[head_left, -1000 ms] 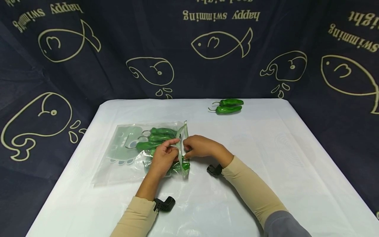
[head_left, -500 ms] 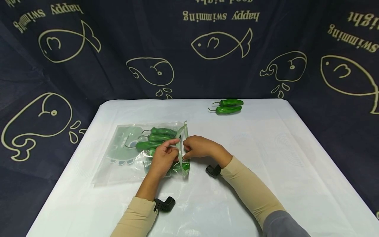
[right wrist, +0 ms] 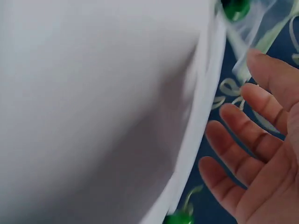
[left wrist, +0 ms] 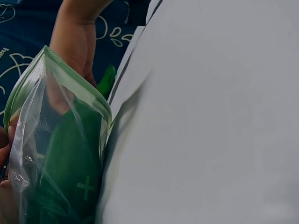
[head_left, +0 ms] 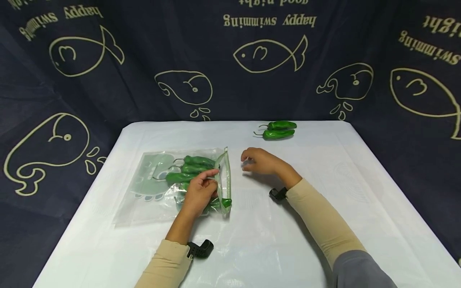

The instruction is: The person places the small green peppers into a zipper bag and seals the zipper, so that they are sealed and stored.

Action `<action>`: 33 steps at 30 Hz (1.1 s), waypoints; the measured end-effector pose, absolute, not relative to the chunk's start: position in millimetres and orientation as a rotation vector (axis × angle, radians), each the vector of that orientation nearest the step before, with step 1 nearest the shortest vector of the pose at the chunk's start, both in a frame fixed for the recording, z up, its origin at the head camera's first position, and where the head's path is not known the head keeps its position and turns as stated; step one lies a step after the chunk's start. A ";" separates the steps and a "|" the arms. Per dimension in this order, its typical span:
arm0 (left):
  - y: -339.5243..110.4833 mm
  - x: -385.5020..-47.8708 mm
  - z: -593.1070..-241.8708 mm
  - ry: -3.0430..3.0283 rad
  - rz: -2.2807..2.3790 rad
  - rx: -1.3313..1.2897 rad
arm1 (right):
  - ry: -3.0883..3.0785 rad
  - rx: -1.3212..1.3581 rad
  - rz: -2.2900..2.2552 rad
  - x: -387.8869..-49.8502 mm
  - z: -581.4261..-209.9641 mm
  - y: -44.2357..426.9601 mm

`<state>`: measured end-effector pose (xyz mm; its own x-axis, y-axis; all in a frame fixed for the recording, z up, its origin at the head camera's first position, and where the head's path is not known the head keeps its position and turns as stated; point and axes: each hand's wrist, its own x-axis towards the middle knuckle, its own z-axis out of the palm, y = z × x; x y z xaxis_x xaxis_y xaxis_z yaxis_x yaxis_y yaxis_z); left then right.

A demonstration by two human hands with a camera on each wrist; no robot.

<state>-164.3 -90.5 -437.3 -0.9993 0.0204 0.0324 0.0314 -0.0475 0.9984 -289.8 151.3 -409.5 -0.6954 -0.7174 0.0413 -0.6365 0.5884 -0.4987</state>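
A clear zip bag [head_left: 133, 210] with a pale green print lies on the table, its green-edged mouth facing right and held apart. Several green peppers [head_left: 198, 161] are inside it, stems to the left; one pepper tip [head_left: 226, 203] shows at the mouth's near corner. My left hand [head_left: 199, 194] rests over the bag and pinches the near layer of its mouth, index finger extended. In the left wrist view, the zip edge [left wrist: 77, 80] stands raised. My right hand [head_left: 264, 162] hovers right of the mouth, holding nothing; its fingers [right wrist: 238, 163] are spread and relaxed in the right wrist view.
Two loose green peppers [head_left: 279, 134] lie side by side at the table's back edge, right of centre. A white cloth covers the table [head_left: 324, 200]. Behind it hangs a dark blue curtain [head_left: 230, 96] with fish and whale drawings.
My right hand has left the bag's mouth, moving right and slightly toward the back, its fingers loosening. The left hand and the bag stay in place.
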 end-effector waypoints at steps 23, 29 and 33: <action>-90.9 -165.8 -436.7 -2.144 -2.295 -0.084 | 3.043 -0.592 -0.795 -371.4 -418.2 228.8; -90.6 -165.9 -438.6 -2.166 -2.274 -0.074 | 3.060 -0.491 -0.631 -378.6 -418.4 238.3; -90.4 -165.8 -438.6 -2.163 -2.273 -0.079 | 3.009 -0.464 -0.596 -381.1 -415.2 241.7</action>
<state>-165.8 -90.4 -438.6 -0.9987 0.0326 0.0381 0.0365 -0.0502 0.9981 -381.1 241.7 -415.2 -0.9545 -0.2977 0.0190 -0.2825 0.8816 -0.3782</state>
